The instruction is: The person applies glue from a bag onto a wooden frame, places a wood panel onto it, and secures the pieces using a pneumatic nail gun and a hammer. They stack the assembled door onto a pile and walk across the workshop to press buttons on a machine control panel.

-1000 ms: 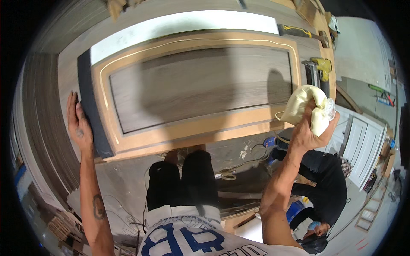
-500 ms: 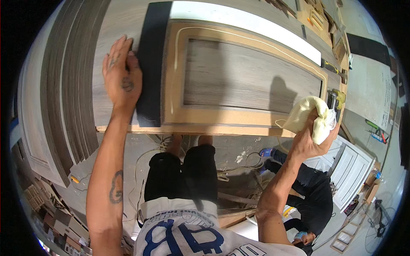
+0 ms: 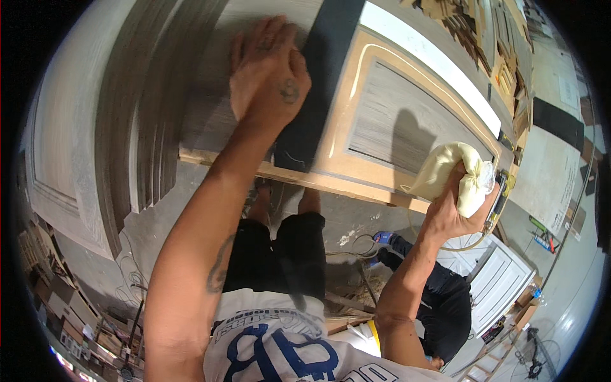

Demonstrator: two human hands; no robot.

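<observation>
My right hand (image 3: 453,207) is wrapped round a pale yellow plastic piping bag (image 3: 439,172), plump and twisted shut at its gathered end. The bag's tip hangs over the near edge of a panel with a tan frame (image 3: 347,127) and a grey wood-grain centre (image 3: 382,114). A thin cream bead (image 3: 414,67) runs along the frame's left and far sides and toward its right end; the bag hides part of the near right corner. My left hand (image 3: 270,83) lies with fingers stretched out on a grey wood-grain board, beside a black strip (image 3: 321,83).
A white strip (image 3: 433,60) borders the panel's far side. Several grey panels (image 3: 108,127) stand at the left. Scrap wood (image 3: 471,32) lies at the far right. Below the table's edge, a person in black (image 3: 439,305) bends near a white door (image 3: 499,274); a hose (image 3: 464,247) hangs at the right.
The view has turned, so the panel and black strip appear farther right and tilted. My left hand appears higher and farther right, still beside the strip. My right hand keeps hold of the piping bag.
</observation>
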